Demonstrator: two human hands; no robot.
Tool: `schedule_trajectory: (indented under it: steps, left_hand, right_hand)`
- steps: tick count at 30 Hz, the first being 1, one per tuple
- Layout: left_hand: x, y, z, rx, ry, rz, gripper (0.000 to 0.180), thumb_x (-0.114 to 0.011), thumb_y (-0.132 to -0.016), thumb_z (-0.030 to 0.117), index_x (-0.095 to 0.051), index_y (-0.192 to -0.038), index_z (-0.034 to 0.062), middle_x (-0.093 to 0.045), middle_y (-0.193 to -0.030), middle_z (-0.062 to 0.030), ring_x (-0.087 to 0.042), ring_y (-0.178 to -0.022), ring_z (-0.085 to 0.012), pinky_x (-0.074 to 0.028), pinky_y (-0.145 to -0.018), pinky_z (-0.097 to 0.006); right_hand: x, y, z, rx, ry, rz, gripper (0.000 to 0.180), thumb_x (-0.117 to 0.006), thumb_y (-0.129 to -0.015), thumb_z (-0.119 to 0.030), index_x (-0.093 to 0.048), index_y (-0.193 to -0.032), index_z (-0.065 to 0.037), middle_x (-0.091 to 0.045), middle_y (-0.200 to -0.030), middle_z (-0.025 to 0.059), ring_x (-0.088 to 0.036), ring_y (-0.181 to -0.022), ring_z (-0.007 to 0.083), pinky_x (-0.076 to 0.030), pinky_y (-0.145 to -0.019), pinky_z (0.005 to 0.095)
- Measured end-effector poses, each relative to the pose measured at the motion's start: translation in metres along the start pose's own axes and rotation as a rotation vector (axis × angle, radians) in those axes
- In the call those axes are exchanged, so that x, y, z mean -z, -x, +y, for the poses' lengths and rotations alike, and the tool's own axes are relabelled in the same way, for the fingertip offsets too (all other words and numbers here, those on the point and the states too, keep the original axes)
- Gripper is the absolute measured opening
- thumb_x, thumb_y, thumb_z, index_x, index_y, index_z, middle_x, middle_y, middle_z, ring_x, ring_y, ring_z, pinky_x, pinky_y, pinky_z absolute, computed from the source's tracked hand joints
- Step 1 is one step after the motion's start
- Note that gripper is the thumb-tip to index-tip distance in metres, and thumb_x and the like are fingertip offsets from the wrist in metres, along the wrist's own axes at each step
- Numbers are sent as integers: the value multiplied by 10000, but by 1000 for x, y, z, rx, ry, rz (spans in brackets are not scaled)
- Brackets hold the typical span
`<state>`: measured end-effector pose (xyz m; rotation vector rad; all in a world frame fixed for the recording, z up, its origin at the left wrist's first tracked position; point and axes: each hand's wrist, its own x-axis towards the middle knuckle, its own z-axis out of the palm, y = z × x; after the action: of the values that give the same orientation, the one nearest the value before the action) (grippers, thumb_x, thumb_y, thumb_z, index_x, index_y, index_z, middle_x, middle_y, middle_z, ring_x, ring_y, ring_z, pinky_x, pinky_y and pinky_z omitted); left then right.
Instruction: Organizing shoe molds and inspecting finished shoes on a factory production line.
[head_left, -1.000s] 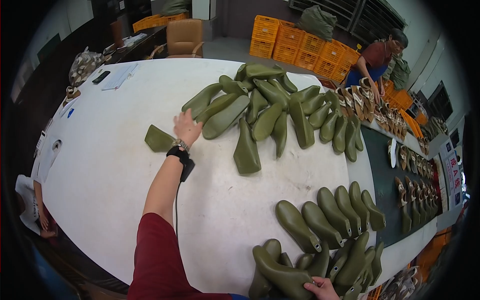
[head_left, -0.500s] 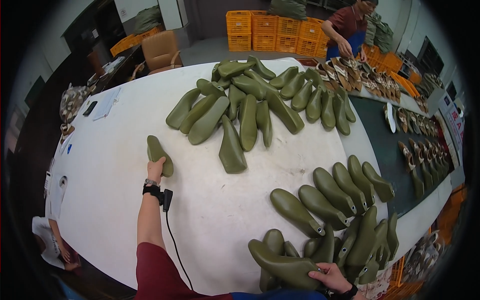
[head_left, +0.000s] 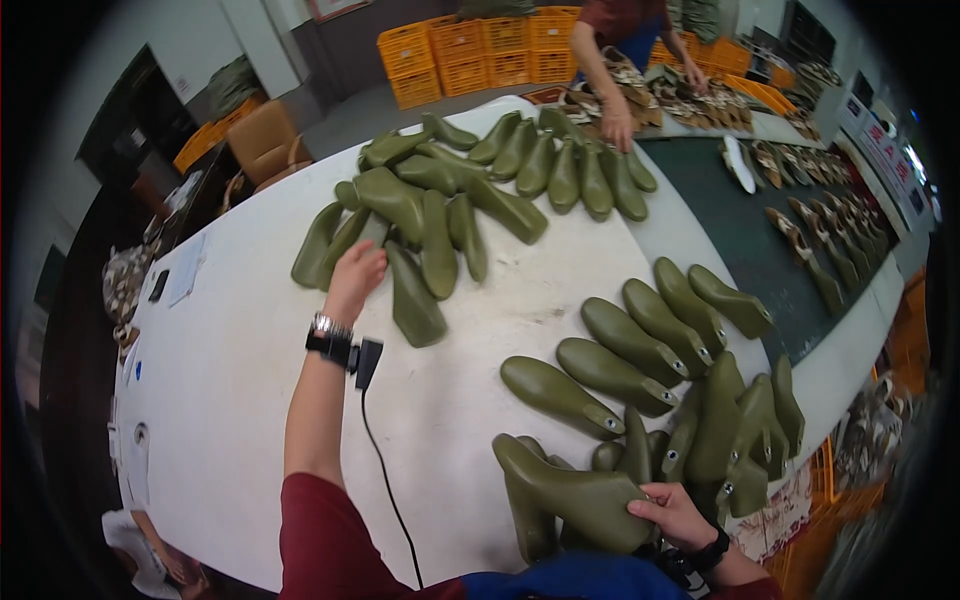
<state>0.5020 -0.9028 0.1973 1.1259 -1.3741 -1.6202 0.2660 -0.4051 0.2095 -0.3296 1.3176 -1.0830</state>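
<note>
Green shoe lasts lie heaped on the white table. My left hand [head_left: 357,275] is at the near left edge of the far heap, its fingers loosely spread. One shoe last [head_left: 392,203] lies across the top of that heap, just beyond my fingertips. Another last [head_left: 415,305] rests with its broad end toward me, right of my hand. At the lower right, my right hand [head_left: 675,515] is closed on the end of a shoe last [head_left: 570,488], thumb on its side. The held last is tilted above a second cluster of lasts [head_left: 715,425].
Several lasts [head_left: 630,340] form slanted rows at the right. A black cable [head_left: 385,490] trails from my left wrist device. Beyond a dark green mat [head_left: 740,220], a person [head_left: 625,40] reaches over sandals. Orange crates [head_left: 465,60] stand behind; a phone [head_left: 159,286] lies at the left.
My left hand moved up and right from the open tabletop to the far heap and let go of the shoe last there. My right hand keeps its hold. The view shifted.
</note>
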Motion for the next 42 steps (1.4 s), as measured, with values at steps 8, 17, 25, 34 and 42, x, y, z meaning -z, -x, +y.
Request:
schedule_trajectory:
  steps: [8,17,25,34,42]
  left_hand:
    - [-95,240,-55,76,-202,-599,385,-584,-863,39,-491,-1234,-6,-605,-1090,-80,-559,-1020,-141,-454,-887,-269]
    - [-195,372,-75,-311,-667,-813,533,-634,-826,185,-432,-1283,-1,-525,-1218,-172,-500,-1137,-294,-400,-969,-375]
    - [-244,416,-87,-703,-1112,-858,545,-658,-767,235,-477,-1233,15,-512,-1196,-209,-448,-1156,-372,-370,-977,-422]
    - [-316,473,-84,-592,-1281,-550,541,-677,-750,215,-493,-1221,22,-523,-1188,-203,-452,-1146,-384,-370,-968,-445]
    - [-395,530,-119,-532,-1313,-344,529,-669,-752,243,-498,-1214,49,-534,-1174,-154,-453,-1157,-353,-364,-963,-442]
  right_hand:
    - [21,64,6,235,-49,-76,271,-611,-883,-165,-619,-1060,39,-664,-906,40,-597,-781,60,-477,-690,211]
    - [85,199,69,442,-371,299,291,-585,-884,-197,-614,-1035,50,-663,-951,84,-633,-824,119,-496,-759,247]
    - [185,252,116,589,-866,428,445,-541,-903,-273,-465,-1258,-17,-556,-1208,137,-557,-1079,246,-433,-943,370]
    - [389,245,107,705,-678,658,359,-603,-875,-239,-558,-1139,-1,-620,-1072,98,-606,-945,201,-491,-816,343]
    - [579,143,66,553,672,1326,381,-659,-793,-350,-651,-849,28,-648,-724,188,-618,-655,311,-467,-620,398]
